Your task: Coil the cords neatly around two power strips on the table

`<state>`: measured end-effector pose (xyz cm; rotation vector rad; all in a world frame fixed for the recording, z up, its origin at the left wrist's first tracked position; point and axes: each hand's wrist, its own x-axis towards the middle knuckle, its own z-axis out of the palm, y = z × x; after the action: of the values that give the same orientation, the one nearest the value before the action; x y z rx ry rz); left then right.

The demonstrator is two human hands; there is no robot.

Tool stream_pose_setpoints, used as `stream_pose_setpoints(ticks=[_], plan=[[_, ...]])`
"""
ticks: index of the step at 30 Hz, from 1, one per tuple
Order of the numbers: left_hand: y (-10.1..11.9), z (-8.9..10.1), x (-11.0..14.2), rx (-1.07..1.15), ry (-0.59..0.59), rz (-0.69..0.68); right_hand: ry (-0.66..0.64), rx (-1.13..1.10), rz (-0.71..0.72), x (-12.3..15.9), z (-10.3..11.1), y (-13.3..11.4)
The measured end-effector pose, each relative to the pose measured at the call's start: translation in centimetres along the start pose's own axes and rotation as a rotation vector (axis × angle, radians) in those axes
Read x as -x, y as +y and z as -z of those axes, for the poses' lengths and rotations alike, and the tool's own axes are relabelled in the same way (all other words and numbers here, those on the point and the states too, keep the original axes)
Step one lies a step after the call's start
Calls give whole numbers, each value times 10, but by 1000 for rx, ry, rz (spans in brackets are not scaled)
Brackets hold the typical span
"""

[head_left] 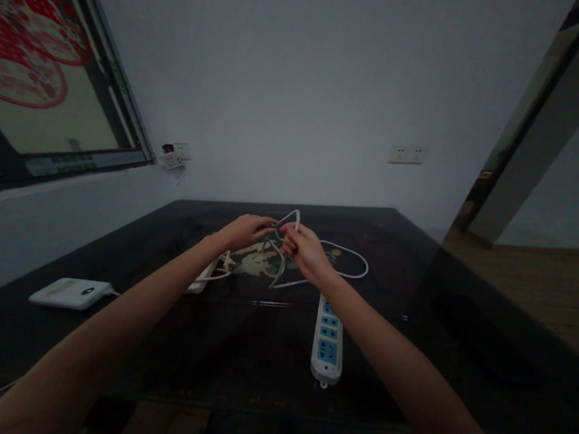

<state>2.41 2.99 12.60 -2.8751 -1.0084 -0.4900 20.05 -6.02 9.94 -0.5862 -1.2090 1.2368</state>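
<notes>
My left hand (245, 230) and my right hand (303, 250) are raised together over the middle of a dark table (415, 280). Both are closed on loops of a white cable (350, 270). The cable bends up in a loop between my fingertips and trails in a wide curve to the right on the table. It runs to a white power strip (328, 340) with blue sockets, which lies flat near my right forearm.
A second white strip or plug (203, 278) lies under my left wrist. A flat white device (70, 292) sits at the table's left edge. Wall sockets (407, 154) are on the far wall, and a window (43, 90) is at the left.
</notes>
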Motion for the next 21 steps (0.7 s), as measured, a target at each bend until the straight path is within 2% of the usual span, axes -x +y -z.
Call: stream_pose_setpoints(ticks=[3,7,13,21], plan=[[-23,-7,14,-65,-40,-52,141,-49,54,-11,36,-20],[-46,-20,28,-168,-132,59,223,-62,75,-20,70,-35],[-68,-31,34,-283,-140,310,202,-49,75,-18,76,-54],[-82,-42,25,-333,-101,535,55,-27,132,-1,86,-110]])
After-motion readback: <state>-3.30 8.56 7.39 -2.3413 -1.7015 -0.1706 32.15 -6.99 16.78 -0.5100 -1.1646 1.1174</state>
